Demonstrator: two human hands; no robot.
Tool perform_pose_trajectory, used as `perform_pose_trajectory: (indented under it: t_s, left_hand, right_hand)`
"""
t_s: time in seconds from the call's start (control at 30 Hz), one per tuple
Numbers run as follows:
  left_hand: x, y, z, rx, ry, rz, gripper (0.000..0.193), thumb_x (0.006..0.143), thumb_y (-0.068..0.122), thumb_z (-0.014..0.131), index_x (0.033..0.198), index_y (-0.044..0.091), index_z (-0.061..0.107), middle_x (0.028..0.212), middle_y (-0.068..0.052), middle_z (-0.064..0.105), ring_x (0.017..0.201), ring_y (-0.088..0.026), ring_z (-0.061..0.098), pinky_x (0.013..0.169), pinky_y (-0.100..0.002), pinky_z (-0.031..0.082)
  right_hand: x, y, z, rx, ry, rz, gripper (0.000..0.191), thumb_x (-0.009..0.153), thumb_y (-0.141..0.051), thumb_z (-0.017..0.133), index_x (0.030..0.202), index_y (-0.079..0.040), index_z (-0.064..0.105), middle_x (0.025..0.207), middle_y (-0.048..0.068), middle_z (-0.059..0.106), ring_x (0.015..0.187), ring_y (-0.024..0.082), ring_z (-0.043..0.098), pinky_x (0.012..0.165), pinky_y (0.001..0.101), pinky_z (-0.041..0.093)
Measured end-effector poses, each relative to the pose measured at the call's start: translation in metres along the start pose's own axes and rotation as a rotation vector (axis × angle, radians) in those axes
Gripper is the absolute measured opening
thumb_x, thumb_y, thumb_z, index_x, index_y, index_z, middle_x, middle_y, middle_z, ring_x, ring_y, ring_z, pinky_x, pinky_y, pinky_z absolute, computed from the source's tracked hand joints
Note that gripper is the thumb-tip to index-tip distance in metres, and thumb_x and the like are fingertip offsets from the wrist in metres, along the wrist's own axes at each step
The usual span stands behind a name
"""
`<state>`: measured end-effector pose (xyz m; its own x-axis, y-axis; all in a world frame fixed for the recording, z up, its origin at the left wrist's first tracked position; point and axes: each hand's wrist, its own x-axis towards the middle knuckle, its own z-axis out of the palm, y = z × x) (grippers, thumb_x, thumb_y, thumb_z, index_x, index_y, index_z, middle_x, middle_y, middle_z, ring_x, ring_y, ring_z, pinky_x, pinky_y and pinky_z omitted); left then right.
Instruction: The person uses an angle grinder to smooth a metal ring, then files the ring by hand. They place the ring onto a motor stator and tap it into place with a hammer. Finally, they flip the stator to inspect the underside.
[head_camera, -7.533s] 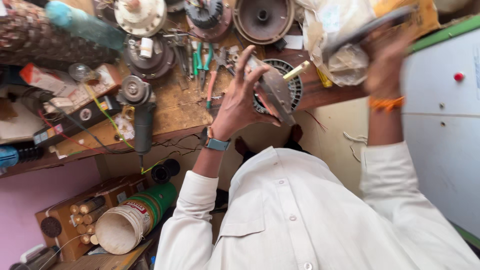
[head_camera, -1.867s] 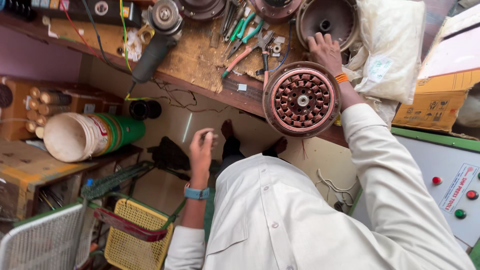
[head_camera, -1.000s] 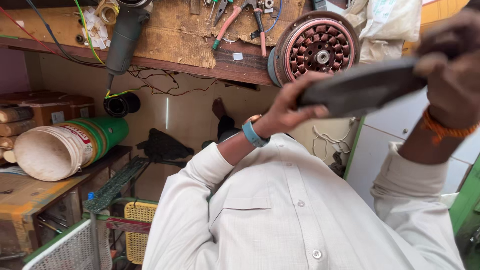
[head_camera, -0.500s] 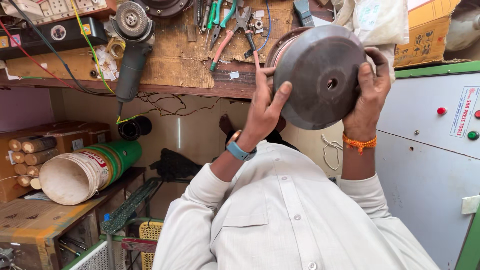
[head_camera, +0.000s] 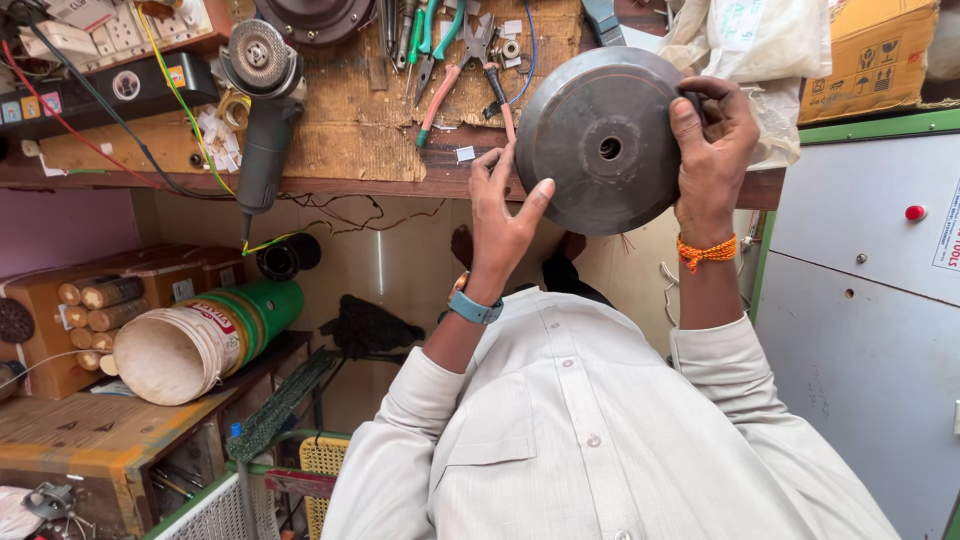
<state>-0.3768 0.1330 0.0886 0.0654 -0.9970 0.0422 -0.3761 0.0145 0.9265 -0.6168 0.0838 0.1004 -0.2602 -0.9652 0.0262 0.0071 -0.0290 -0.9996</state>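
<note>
The dark metal disc (head_camera: 607, 140) is standing on edge above the wooden surface (head_camera: 340, 150), its flat face with the centre hole turned toward the camera. The right hand (head_camera: 712, 145) is grasping its right rim; the left hand (head_camera: 502, 215), fingers spread, is touching its lower-left edge.

Two hands on a dark metal disc above the desk
Right hand (head_camera: 712, 140) grips the round grey disc (head_camera: 600, 140) at its rim; left hand (head_camera: 503, 215) touches its other edge with spread fingers (head_camera: 540, 192); angle grinder (head_camera: 262, 95) and pliers (head_camera: 440, 60) lie on the wooden desk (head_camera: 330, 150)
</note>
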Motion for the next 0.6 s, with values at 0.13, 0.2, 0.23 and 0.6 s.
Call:
perform_pose_trajectory:
  t_s: [0.13, 0.2, 0.23, 0.6]
  left_hand:
    - [-0.005, -0.002, 0.006, 0.108, -0.001, -0.011, 0.071, 0.091, 0.037, 0.077, 0.151, 0.005, 0.053, 0.139, -0.015, 0.049, 0.126, -0.032, 0.046, 0.113, -0.045, 0.037]
    - [-0.005, -0.003, 0.005, 0.106, -0.011, -0.007, 0.074, 0.091, 0.037, 0.076, 0.152, 0.005, 0.05, 0.14, -0.016, 0.048, 0.125, -0.032, 0.044, 0.112, -0.045, 0.038]
    - [-0.005, -0.003, 0.004, 0.1, 0.003, 0.019, 0.073, 0.092, 0.037, 0.076, 0.152, 0.005, 0.051, 0.14, -0.016, 0.048, 0.127, -0.032, 0.045, 0.113, -0.045, 0.037]
    - [-0.014, 0.013, 0.014, -0.248, 0.15, -0.177, 0.056, 0.097, 0.031, 0.074, 0.145, 0.006, 0.058, 0.131, -0.009, 0.066, 0.119, -0.02, 0.059, 0.102, -0.033, 0.052]
  right_hand:
    - [-0.001, 0.009, -0.004, 0.007, 0.022, 0.014, 0.027, 0.105, -0.018, 0.079, 0.121, -0.001, 0.066, 0.108, 0.0, 0.065, 0.097, 0.007, 0.058, 0.093, 0.0219, 0.051]
    - [0.0, 0.013, -0.004, 0.03, 0.023, 0.002, 0.028, 0.105, -0.018, 0.079, 0.121, 0.0, 0.066, 0.11, 0.001, 0.065, 0.099, 0.008, 0.059, 0.094, 0.0225, 0.052]
    - [0.0, 0.014, -0.004, 0.038, 0.018, -0.01, 0.027, 0.105, -0.017, 0.079, 0.122, -0.001, 0.065, 0.112, 0.002, 0.064, 0.1, 0.008, 0.059, 0.095, 0.0228, 0.051]
    - [0.003, 0.005, 0.004, -0.056, -0.062, -0.099, 0.015, 0.106, 0.003, 0.066, 0.12, 0.004, 0.063, 0.144, 0.02, 0.063, 0.135, 0.023, 0.063, 0.121, 0.0335, 0.049]
